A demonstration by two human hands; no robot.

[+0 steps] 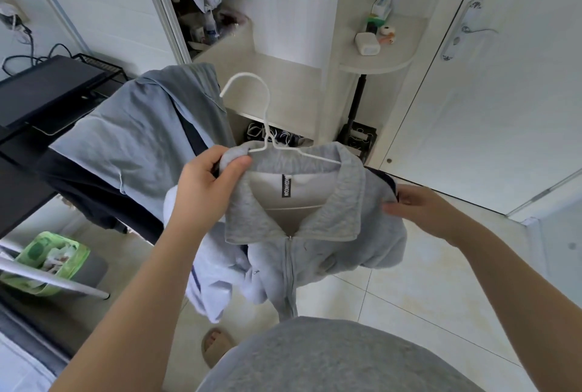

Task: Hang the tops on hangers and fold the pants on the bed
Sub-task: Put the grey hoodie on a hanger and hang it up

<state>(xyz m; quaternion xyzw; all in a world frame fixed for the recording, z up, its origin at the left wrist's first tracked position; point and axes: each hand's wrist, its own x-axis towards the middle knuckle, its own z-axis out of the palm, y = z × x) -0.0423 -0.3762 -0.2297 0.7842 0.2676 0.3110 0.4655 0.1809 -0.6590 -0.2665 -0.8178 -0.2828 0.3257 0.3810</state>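
One top: grey top (pixel 315 234), zipped with a flat collar, is hanging in mid-air on a white wire hanger (pixel 267 121), hook pointing up and away.
Left hand (pixel 208 177): is gripping the collar's left end, fingers curled round the fabric.
Right hand (pixel 415 202): is pinching the top's right shoulder, well apart from the left.
Room: tiled floor (pixel 409 281) is lying open below; a blue-grey garment (pixel 135 133) is draping just beyond on the left; wardrobe shelves (pixel 283 77) are standing behind the hook.
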